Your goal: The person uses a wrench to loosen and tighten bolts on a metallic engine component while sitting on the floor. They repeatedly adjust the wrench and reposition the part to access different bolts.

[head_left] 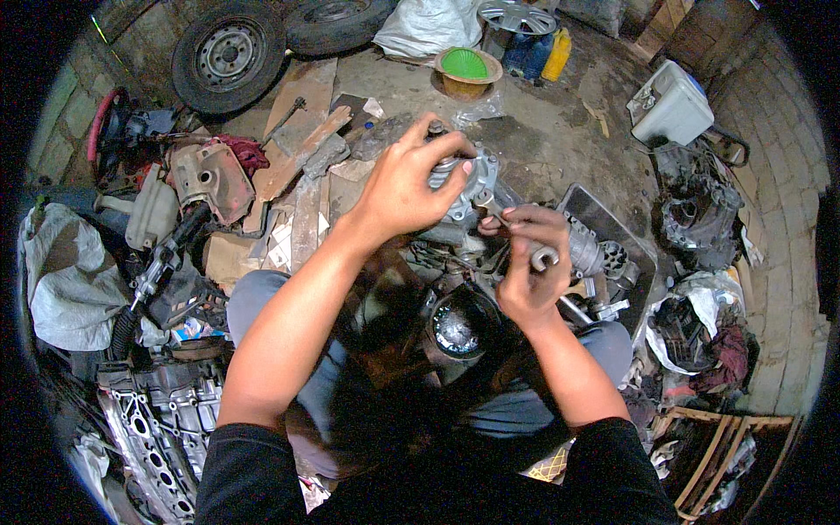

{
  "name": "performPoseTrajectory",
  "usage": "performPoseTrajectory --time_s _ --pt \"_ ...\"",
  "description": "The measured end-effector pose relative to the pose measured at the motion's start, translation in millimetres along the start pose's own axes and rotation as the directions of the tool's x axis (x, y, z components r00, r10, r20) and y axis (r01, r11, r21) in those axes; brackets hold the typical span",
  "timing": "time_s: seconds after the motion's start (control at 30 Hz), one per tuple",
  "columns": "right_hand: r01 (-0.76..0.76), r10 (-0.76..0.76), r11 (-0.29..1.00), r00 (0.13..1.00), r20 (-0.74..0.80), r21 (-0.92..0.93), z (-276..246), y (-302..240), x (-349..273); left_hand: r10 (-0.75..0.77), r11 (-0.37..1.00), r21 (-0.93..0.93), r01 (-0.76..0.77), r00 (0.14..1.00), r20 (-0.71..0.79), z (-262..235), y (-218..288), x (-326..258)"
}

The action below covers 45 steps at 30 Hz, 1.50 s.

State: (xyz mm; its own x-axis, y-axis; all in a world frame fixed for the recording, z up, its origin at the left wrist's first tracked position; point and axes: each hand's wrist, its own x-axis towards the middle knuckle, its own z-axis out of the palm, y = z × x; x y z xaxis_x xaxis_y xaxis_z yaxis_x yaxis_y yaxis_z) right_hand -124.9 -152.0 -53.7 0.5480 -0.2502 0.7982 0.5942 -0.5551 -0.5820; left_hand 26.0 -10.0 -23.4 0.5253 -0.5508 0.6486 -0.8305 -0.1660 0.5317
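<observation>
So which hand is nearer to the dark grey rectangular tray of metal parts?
Right: the right hand is at the tray's left side in this view; the left hand is farther left, on a silvery metal assembly.

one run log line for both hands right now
left hand: gripping metal part | right hand: holding wrench, end at metal part | right side: tray holding parts

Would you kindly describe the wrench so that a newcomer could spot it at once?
Follow the person's right forearm up to the right hand. The wrench lies in its grip, set apart from nearby metal parts by its curved end.
</observation>
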Motion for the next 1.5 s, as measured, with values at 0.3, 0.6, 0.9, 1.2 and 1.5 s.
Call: performPoseTrajectory --time_s 0.3,0.6,0.9,1.2,1.5 --pt "-0.523 0.675 0.656 0.729 -0.113 0.544 6.5 -10.2 13.0 0.002 1.0 -0.002 -0.002 1.0 0.009 -1.6 -1.0 0.2" --pt "-0.059 0.057 0.998 0.991 -0.118 -0.014 10.0 -1.1 -25.2 0.014 1.0 -0.018 -0.014 1.0 0.004 0.8 -1.6 1.2" --pt "0.098 -0.105 0.971 0.994 -0.02 -0.218 10.1 6.2 -27.5 0.025 1.0 0.007 -0.025 1.0 -0.011 0.9 -0.8 0.1" --pt "-0.477 0.579 0.711 0.814 -0.046 0.518 6.7 -7.2 18.7 0.01 1.0 0.015 -0.01 1.0 -0.013 0.4 -1.1 -0.8" --pt "-0.819 0.86 0.352 0.474 0.189 0.452 -11.2 21.2 65.0 -0.024 1.0 -0.02 0.024 1.0 -0.013 1.1 0.7 0.8"
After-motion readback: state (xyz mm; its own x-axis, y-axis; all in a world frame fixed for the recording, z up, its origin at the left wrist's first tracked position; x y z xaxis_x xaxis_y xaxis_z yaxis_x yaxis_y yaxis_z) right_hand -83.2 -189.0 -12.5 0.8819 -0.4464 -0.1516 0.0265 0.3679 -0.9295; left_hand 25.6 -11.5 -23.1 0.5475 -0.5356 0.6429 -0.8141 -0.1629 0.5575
